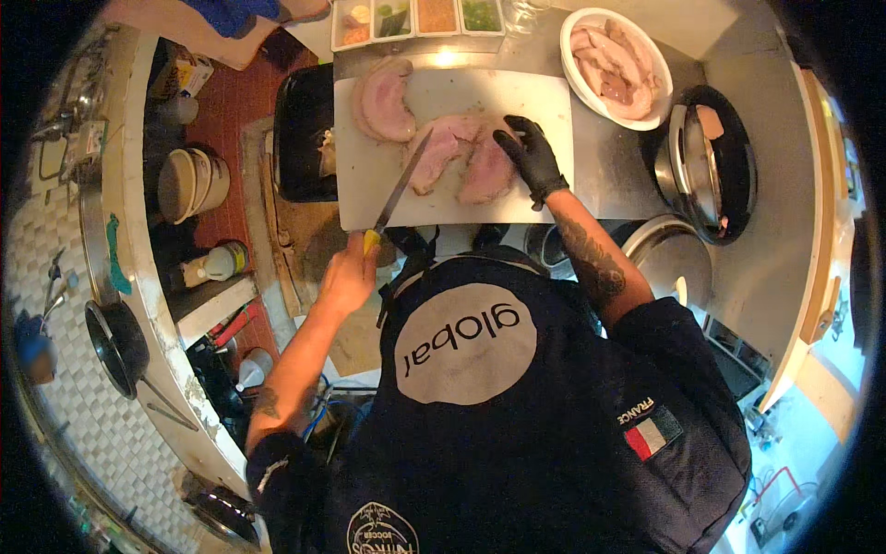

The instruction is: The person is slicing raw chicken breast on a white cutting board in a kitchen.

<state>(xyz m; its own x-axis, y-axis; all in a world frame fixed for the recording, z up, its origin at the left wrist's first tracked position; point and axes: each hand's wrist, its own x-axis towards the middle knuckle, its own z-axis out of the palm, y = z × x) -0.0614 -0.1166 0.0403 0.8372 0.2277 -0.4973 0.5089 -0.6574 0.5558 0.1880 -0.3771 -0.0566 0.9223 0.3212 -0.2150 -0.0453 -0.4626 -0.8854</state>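
Observation:
My left hand (349, 277) is bare and grips a knife (399, 196) by its yellow handle. The long blade points up and right, its tip over the large pink slices of meat (441, 159) in the middle of a white cutting board (369, 189). My right hand (535, 162) wears a black glove. Its fingers are apart, at the right edge of the rightmost piece of meat (486, 173); whether the fingertips press on it is hard to tell. Another curved slice (385, 100) lies at the board's far left.
A white oval bowl (637, 122) of meat strips stands beyond the board's right corner. Dark and metal pans (681, 152) sit further right. Small tubs of chopped ingredients (436, 17) line the far edge. Left of the board are a black bin (297, 138) and a pale bucket (198, 185).

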